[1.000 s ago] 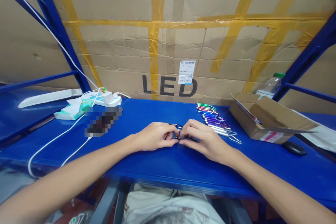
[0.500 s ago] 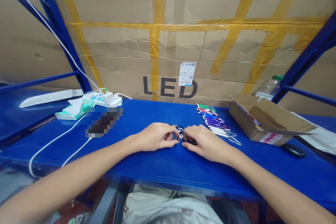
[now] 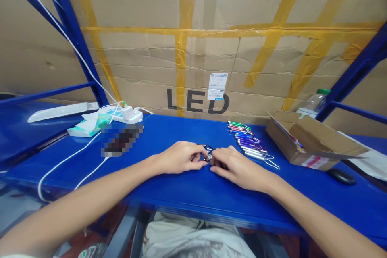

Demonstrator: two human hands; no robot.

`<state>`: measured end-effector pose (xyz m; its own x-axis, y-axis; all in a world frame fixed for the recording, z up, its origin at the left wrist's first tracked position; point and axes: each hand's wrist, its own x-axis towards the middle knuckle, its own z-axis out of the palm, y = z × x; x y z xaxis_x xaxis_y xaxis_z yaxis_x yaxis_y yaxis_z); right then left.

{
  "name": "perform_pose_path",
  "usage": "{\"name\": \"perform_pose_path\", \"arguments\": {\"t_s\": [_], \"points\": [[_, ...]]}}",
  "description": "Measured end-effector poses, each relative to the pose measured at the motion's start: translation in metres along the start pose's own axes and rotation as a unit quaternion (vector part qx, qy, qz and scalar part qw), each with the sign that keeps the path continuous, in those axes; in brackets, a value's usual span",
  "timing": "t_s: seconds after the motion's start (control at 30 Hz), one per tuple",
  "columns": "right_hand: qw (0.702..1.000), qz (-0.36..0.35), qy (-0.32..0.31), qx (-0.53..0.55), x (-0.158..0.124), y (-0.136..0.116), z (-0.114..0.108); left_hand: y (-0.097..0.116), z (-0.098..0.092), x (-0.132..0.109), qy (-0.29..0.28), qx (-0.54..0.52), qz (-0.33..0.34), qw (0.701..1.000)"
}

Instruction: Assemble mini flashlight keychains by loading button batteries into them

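A blue counter (image 3: 181, 193) runs along a wall of taped brown cardboard (image 3: 145, 68), and both hands rest on it at the middle. The left hand (image 3: 178, 157) and right hand (image 3: 236, 165) meet fingertip to fingertip, each pinched narrow on one small metal torch (image 3: 208, 155) with a clip ring, held right at the counter surface. Which part each hand grips is too small to tell. The piece is tiny and smooth, so a loose pinch could, I judge, let it or a bit of it slip, roll over the slick counter and drop off the near edge. The right wrist lies near the row of coloured torches (image 3: 248, 141), and a sideways sweep could scatter them toward the open cardboard box (image 3: 308, 141). Readable writing: "LED" in large black letters on the cardboard. The white label (image 3: 217, 86) above it and the red-and-white sticker (image 3: 311, 161) on the box carry print too small to read.
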<state>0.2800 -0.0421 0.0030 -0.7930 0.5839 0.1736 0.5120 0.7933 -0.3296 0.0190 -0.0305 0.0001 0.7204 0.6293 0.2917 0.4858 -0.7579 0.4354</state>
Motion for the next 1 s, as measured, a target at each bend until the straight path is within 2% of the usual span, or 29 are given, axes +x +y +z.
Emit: {"name": "perform_pose_path", "arguments": {"t_s": [0.73, 0.83, 1.0], "points": [[0.999, 0.012, -0.017, 0.035, -0.002, -0.0023, -0.0049, -0.0031, 0.0001, -0.0002, 0.003, -0.002, 0.002, 1.0], [1.0, 0.007, 0.005, 0.027, -0.0018, -0.0019, -0.0048, -0.0031, 0.0003, -0.0001, 0.004, -0.001, -0.001, 1.0], [0.995, -0.003, 0.088, 0.045, 0.0002, -0.0005, -0.0028, -0.0051, 0.0025, -0.0001, 0.01, -0.012, 0.006, 1.0]]}}
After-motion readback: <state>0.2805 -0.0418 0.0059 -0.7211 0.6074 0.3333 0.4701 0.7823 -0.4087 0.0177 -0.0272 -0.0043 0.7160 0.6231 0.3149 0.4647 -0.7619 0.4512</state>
